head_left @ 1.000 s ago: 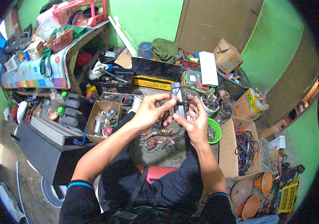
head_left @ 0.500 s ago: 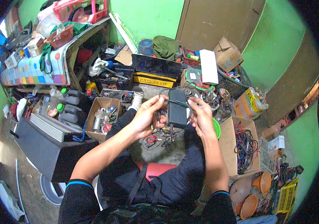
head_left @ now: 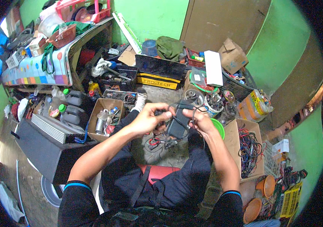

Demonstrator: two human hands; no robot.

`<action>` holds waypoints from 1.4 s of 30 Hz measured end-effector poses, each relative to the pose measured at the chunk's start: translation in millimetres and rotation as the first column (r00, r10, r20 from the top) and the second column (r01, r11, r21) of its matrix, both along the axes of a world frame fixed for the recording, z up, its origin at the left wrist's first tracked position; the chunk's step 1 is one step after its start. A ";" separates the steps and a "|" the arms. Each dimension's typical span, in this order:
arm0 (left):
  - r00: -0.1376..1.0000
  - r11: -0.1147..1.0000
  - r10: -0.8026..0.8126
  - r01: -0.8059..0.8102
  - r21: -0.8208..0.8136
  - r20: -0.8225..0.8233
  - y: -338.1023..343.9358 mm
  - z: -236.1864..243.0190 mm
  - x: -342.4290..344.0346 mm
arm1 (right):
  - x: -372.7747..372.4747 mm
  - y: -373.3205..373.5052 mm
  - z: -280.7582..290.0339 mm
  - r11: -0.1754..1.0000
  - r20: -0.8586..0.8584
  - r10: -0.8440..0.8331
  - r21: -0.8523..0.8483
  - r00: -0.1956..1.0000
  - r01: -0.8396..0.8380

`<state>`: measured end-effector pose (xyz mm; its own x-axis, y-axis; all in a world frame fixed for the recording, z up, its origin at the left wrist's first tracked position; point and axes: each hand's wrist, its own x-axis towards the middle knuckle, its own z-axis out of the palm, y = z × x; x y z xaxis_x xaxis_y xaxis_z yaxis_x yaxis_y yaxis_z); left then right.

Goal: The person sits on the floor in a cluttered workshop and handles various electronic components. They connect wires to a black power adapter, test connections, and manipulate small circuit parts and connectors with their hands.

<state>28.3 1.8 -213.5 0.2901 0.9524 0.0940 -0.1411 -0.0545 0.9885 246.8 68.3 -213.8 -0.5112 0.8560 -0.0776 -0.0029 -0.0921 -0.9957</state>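
Observation:
A black power adapter (head_left: pixel 177 126) with a thin black cable (head_left: pixel 184 137) looped about it is held up in front of my lap, slightly tilted. My left hand (head_left: pixel 151 120) is closed at its left side, thumb and forefinger pinching the cable. On the other side my right hand (head_left: pixel 202 123) has its thumb over the upper part of the adapter, with cable strands between its fingers. The fingers behind the adapter are partly hidden. Below, more loose wires (head_left: pixel 154 143) with a red piece lie on the floor between my legs.
To the right stands a cardboard box of tangled cables (head_left: pixel 249 151), beside a green basin (head_left: pixel 218 128). A box of small parts (head_left: pixel 104 121) and a large black case (head_left: pixel 55 151) are at the left. Ahead sits an open black-and-yellow toolbox (head_left: pixel 157 80).
The adapter has tilted and sunk a little. Its cable loops are looser, and my right thumb has moved across the adapter toward my left hand.

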 end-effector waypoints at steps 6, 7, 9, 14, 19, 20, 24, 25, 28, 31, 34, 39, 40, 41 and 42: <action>0.871 0.944 0.329 -0.298 -0.140 0.364 -25.0 39.4 -87.5 | 81.8 75.7 -48.9 0.662 -0.171 -0.744 -0.321 0.646 0.678; 0.796 0.928 0.338 -0.369 -0.039 0.503 -27.7 41.6 -106.5 | 127.8 95.0 -64.1 0.645 -0.237 -0.763 -0.333 0.601 0.688; 0.721 0.914 0.350 -0.402 -0.051 0.598 -23.3 31.3 -148.0 | 220.2 119.4 -84.1 0.602 -0.397 -0.783 -0.290 0.479 0.743; 0.692 0.840 0.480 -0.541 -0.053 0.539 -31.7 4.5 -221.2 | 289.6 104.1 -40.2 0.271 -0.620 -0.784 -0.317 0.018 0.909; 0.759 0.864 0.490 -0.486 -0.127 0.428 -3.9 1.2 -171.7 | 307.3 80.8 13.4 0.283 -0.751 -0.660 -0.222 0.021 0.933; 0.771 0.895 0.432 -0.432 -0.115 0.467 -3.3 4.5 -160.7 | 278.6 76.2 24.6 0.403 -0.755 -0.644 -0.195 0.126 0.894; 0.766 0.983 0.155 -0.184 -0.018 0.623 13.2 18.1 -104.5 | 190.1 47.3 57.0 0.760 -0.524 -0.511 0.097 0.682 0.643; 0.752 0.991 0.089 -0.130 0.014 0.653 13.6 20.8 -94.5 | 142.2 31.0 64.8 0.838 -0.414 -0.431 0.145 0.801 0.526; 0.752 0.999 0.006 -0.025 0.020 0.659 9.8 33.1 -59.0 | 47.1 -9.0 83.2 0.922 -0.139 -0.034 0.378 0.990 0.084; 0.727 0.996 -0.087 0.067 0.056 0.681 8.8 42.1 -37.2 | -3.0 -15.7 65.2 0.894 -0.062 0.379 0.284 0.923 -0.348; 0.801 0.999 0.027 -0.047 0.017 0.598 15.4 46.7 -22.8 | -23.6 -22.6 47.6 0.842 -0.204 0.539 0.136 0.817 -0.522; 0.880 0.979 0.182 -0.206 0.006 0.438 13.3 49.0 -25.1 | -32.2 -20.2 29.4 0.786 -0.405 0.589 0.087 0.699 -0.612; 0.891 0.971 0.219 -0.239 0.002 0.397 12.6 49.7 -21.7 | -32.8 -24.8 25.5 0.761 -0.494 0.577 0.035 0.650 -0.648; 0.888 0.967 0.244 -0.256 -0.022 0.389 13.3 50.3 -20.1 | -33.0 -24.6 23.3 0.736 -0.515 0.602 0.062 0.610 -0.674; 0.885 0.962 0.266 -0.270 -0.045 0.382 14.9 51.6 -17.7 | -31.2 -23.9 20.6 0.712 -0.534 0.624 0.089 0.570 -0.696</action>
